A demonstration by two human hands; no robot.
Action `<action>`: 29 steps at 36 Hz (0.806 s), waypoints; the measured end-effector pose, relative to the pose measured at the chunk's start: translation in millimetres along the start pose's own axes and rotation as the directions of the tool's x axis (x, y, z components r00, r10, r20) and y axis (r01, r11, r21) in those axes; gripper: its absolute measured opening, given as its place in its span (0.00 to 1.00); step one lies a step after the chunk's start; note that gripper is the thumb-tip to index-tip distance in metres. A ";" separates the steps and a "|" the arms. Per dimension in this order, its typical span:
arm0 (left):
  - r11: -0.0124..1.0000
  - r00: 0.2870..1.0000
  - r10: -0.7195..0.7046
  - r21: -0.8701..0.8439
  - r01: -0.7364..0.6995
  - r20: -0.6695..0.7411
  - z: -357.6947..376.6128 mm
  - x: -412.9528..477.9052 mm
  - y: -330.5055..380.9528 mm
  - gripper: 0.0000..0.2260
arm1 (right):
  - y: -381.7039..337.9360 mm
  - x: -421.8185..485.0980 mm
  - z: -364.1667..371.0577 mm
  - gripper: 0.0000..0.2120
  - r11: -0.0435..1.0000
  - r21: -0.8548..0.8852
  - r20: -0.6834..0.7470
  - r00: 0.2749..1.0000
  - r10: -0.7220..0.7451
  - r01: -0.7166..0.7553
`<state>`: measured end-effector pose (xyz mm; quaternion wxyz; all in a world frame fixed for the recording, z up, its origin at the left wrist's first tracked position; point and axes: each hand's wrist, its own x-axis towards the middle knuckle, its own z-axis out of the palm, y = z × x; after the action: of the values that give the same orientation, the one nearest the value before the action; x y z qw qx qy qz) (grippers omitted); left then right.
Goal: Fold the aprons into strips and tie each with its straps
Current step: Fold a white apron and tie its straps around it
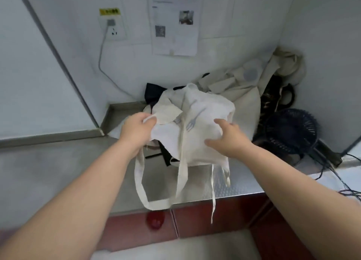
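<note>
A cream apron [203, 111] with a grey fork print is lifted above the steel counter [58, 162]. My left hand [136, 130] grips its left edge, with cloth bunched between thumb and fingers. My right hand [228, 136] lies spread with straight fingers on the apron's right side. Several long straps [181, 173] hang down from it; one loop reaches the counter's front edge. Behind it a heap of further cream aprons [240, 83] is piled in the corner, with a dark cloth [154, 93] under them.
A dark round fan [291, 132] lies at the right with black cables [336, 173] trailing off the counter. A wall socket with a white cord [101, 64] is at the back left. Papers [173, 21] hang on the tiled wall. Red cabinet fronts [214, 216] are below.
</note>
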<state>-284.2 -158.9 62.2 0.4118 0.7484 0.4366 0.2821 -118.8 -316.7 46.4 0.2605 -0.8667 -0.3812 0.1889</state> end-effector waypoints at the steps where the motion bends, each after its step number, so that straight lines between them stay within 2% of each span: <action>1: 1.000 1.000 0.015 0.008 -0.016 0.022 -8.5 -10.4 0.7 0.08 | -5.7 -8.5 4.0 0.37 0.999 0.016 0.013 0.999 -0.045 0.044; 5: 0.995 0.967 0.089 0.011 -0.095 0.239 -28.1 -40.1 12.1 0.03 | -33.4 -28.7 7.7 0.42 0.965 0.064 0.012 0.967 -0.254 0.253; 8: 0.995 0.930 0.095 -0.025 -0.092 0.355 -42.4 -60.2 14.8 0.02 | -59.3 -40.4 13.8 0.43 0.930 0.024 0.097 0.925 -0.367 0.366; 9: 0.996 0.921 0.093 -0.045 -0.082 0.378 -49.7 -67.1 14.7 0.04 | -68.1 -43.7 18.0 0.41 0.921 -0.010 0.143 0.912 -0.385 0.390; 11: 0.995 0.900 0.083 -0.085 -0.052 0.428 -66.0 -75.8 9.8 0.10 | -83.9 -49.6 28.3 0.28 0.902 -0.086 0.211 0.892 -0.398 0.423; 13: 0.997 0.886 0.039 -0.074 -0.006 0.463 -85.5 -82.9 -1.3 0.18 | -100.3 -57.0 40.1 0.14 0.873 -0.085 0.150 0.873 -0.465 0.480; 16: 0.998 0.873 -0.027 0.055 0.000 0.487 -119.8 -98.4 -26.6 0.23 | -123.0 -66.7 57.6 0.06 0.892 0.076 0.027 0.893 -0.449 0.446; 17: 0.997 0.884 -0.039 0.083 0.000 0.466 -134.4 -105.0 -37.0 0.22 | -131.3 -70.0 65.3 0.08 0.889 0.115 0.047 0.892 -0.450 0.443; 20: 0.999 0.911 -0.028 -0.002 0.032 0.413 -173.7 -121.0 -61.7 0.19 | -153.0 -82.2 92.7 0.37 0.887 0.031 0.287 0.846 -0.449 0.461; 22: 0.999 0.909 0.002 -0.040 0.016 0.417 -200.1 -132.4 -75.5 0.17 | -171.9 -100.0 121.5 0.44 0.890 -0.056 0.387 0.831 -0.399 0.453; 24: 0.999 0.896 0.027 -0.052 -0.005 0.444 -223.0 -144.0 -84.9 0.15 | -186.5 -114.0 151.1 0.38 0.888 -0.065 0.361 0.840 -0.405 0.456; 27: 0.999 0.901 0.030 0.005 -0.036 0.433 -258.9 -159.0 -103.2 0.15 | -211.9 -135.2 181.6 0.17 0.848 -0.126 0.201 0.850 -0.486 0.515; 29: 0.998 0.920 0.019 0.044 -0.039 0.392 -289.3 -169.3 -121.5 0.15 | -229.4 -149.8 195.2 0.11 0.856 -0.153 0.126 0.869 -0.479 0.494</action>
<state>-639.4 -167.8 91.9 0.4673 0.8063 0.3415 0.1219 -446.1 -238.8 47.6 0.2043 -0.7535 -0.6137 0.1176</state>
